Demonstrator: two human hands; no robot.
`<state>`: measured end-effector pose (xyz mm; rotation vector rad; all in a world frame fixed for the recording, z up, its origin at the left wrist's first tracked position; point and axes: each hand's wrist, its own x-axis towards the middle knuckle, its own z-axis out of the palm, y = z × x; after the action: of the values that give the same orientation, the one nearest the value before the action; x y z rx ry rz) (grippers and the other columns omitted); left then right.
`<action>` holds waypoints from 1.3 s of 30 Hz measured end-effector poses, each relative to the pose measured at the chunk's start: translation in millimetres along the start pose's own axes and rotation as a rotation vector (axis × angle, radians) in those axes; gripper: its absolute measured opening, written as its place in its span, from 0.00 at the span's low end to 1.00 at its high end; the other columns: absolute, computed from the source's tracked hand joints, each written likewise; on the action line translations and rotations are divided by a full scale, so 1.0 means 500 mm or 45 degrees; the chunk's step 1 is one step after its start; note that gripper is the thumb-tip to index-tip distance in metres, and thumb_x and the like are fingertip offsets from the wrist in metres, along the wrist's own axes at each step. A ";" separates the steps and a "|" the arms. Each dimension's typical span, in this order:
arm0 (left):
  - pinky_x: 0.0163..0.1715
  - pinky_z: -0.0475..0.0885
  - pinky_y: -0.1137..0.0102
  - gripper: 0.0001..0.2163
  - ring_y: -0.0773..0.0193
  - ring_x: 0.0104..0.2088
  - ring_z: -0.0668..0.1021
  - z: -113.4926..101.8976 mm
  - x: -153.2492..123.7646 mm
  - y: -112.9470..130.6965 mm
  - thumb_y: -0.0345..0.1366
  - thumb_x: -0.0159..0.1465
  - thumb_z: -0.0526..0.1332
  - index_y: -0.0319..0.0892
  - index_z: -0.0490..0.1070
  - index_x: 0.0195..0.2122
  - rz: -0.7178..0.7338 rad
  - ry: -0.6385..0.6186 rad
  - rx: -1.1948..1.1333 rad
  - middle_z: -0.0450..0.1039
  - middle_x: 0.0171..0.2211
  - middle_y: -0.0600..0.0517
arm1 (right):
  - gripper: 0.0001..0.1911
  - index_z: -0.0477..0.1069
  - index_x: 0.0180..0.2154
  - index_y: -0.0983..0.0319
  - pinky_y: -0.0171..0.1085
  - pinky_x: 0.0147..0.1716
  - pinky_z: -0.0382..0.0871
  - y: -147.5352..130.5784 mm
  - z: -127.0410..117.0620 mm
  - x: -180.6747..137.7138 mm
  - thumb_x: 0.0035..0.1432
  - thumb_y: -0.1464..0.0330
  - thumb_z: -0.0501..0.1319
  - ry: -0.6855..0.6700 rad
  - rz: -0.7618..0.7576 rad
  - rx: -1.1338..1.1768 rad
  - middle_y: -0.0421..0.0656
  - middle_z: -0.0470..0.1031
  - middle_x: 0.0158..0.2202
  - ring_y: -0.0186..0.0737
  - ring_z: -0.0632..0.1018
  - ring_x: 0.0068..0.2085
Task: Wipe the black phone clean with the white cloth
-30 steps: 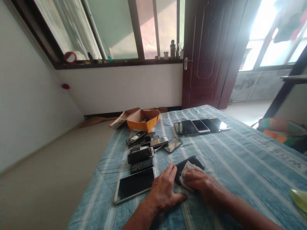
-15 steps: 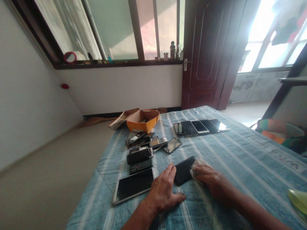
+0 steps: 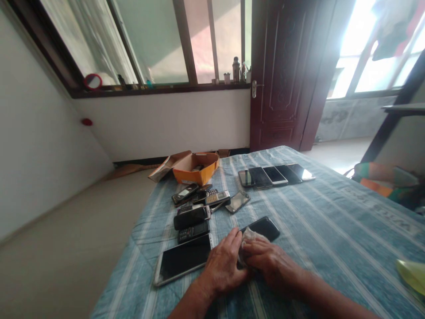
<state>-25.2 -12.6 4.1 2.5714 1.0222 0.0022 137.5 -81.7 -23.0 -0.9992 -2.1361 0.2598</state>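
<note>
The left hand [image 3: 224, 266] lay palm down on the striped cover [image 3: 332, 221], its fingers loosely stretched and closed round nothing. Its fingertips rested against the near end of a black phone [image 3: 264, 227]. The right hand [image 3: 265, 263] sat just beside it, touching it, with the fingers bent over a crumpled white cloth [image 3: 247, 236] and pressing it onto the near part of that phone. The cloth was bunched between the fingers and the glass, and only a small fold showed past the knuckles.

The black phone lay flat and screen up on the cover, set at a slant, and its far end stuck out beyond both hands.

Just left of the left hand lay a big phone [image 3: 182, 263] with a pale rim and a dark screen. Beyond it was a loose heap of old phones [image 3: 195, 208] (button handsets mostly, some overlapping), and a small silver phone [image 3: 238, 201] lay apart at the heap's right edge. At the far corner of the cover stood an open orange box [image 3: 199, 167], though what was in it was too dark to make out. Further right, five flat phones [image 3: 275, 175] lay side by side in a row, well apart from the hands. A yellow-green object [image 3: 411, 274] showed at the right edge of the view, cut off by the frame.
</note>
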 end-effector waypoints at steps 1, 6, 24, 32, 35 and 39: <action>0.61 0.58 0.61 0.41 0.50 0.63 0.59 -0.001 -0.001 0.001 0.45 0.51 0.63 0.31 0.54 0.63 -0.003 0.000 -0.005 0.49 0.66 0.37 | 0.14 0.69 0.28 0.62 0.41 0.47 0.65 0.001 -0.005 -0.002 0.65 0.72 0.51 -0.009 0.004 -0.001 0.45 0.73 0.34 0.40 0.73 0.41; 0.62 0.56 0.60 0.43 0.49 0.64 0.58 -0.010 -0.008 0.010 0.46 0.50 0.65 0.31 0.54 0.63 -0.019 -0.018 -0.046 0.48 0.66 0.37 | 0.14 0.72 0.31 0.62 0.42 0.50 0.64 0.023 -0.046 -0.034 0.65 0.74 0.51 -0.073 0.125 -0.037 0.45 0.75 0.39 0.40 0.73 0.45; 0.61 0.57 0.60 0.43 0.48 0.64 0.58 -0.017 -0.008 0.013 0.46 0.49 0.66 0.32 0.54 0.63 -0.040 -0.026 -0.062 0.47 0.66 0.38 | 0.16 0.71 0.28 0.61 0.41 0.45 0.66 0.020 -0.032 -0.039 0.66 0.72 0.50 -0.006 0.172 -0.145 0.46 0.74 0.35 0.42 0.73 0.41; 0.61 0.58 0.60 0.39 0.50 0.63 0.59 -0.012 -0.005 0.011 0.45 0.52 0.62 0.32 0.54 0.63 -0.027 -0.027 -0.015 0.48 0.66 0.37 | 0.15 0.68 0.27 0.62 0.42 0.46 0.65 0.002 0.008 -0.003 0.65 0.74 0.50 0.036 0.009 -0.013 0.46 0.73 0.34 0.40 0.72 0.41; 0.61 0.57 0.60 0.41 0.49 0.63 0.59 -0.011 -0.007 0.009 0.46 0.51 0.64 0.32 0.55 0.63 -0.014 -0.011 -0.050 0.48 0.66 0.37 | 0.16 0.70 0.27 0.62 0.42 0.46 0.66 0.009 -0.014 -0.017 0.65 0.74 0.50 0.005 0.054 -0.016 0.45 0.73 0.34 0.40 0.73 0.41; 0.62 0.56 0.60 0.43 0.49 0.64 0.57 -0.013 -0.009 0.009 0.47 0.49 0.66 0.33 0.54 0.63 -0.015 -0.013 -0.089 0.48 0.66 0.38 | 0.13 0.74 0.33 0.62 0.42 0.51 0.64 0.029 -0.057 -0.046 0.63 0.75 0.52 -0.047 0.186 -0.079 0.46 0.75 0.42 0.42 0.73 0.47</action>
<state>-26.6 -16.2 12.3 2.4996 1.0159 0.0217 175.4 -92.2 -22.3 -1.1970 -2.1183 0.2864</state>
